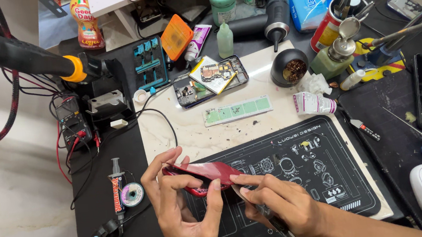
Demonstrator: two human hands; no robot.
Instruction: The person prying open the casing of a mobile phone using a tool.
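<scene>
From the head camera, the left hand (180, 207) is closed around a red phone back cover (207, 175), gripping it tilted just above the black work mat (328, 174) at the desk's near edge. The right hand (279, 201) pinches a thin metal tool (276, 222) whose tip meets the cover's edge, while an opened phone (211, 80) lies well apart on the white desk (191, 130).

Red phone back cover (210, 172) glossy, smooth plastic; work mat (302, 176) matt black rubber; slab (191, 130) polished marble-like.
</scene>
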